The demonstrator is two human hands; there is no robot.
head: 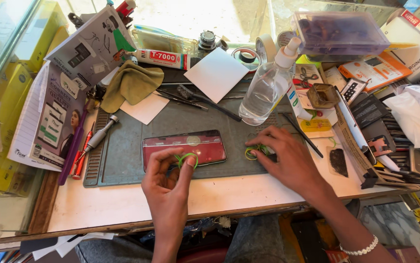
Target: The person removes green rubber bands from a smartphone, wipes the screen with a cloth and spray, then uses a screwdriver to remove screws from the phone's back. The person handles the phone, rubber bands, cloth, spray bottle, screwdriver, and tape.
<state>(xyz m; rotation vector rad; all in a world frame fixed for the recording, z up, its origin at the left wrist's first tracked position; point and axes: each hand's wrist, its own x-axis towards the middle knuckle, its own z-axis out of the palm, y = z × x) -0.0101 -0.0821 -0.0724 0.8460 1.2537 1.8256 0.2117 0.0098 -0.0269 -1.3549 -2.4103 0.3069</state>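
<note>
The left hand [168, 178] pinches a thin green rubber band [186, 158] in its fingers, right over the flat red phone [185, 146] on the grey mat [122, 151]. Keep it stretched and flat. The right hand [288, 158] presses more green bands [254, 151] onto the mat, fingers spread.

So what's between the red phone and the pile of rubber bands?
Just bare grey mat between the red phone and the rubber bands, in the head view.
</note>
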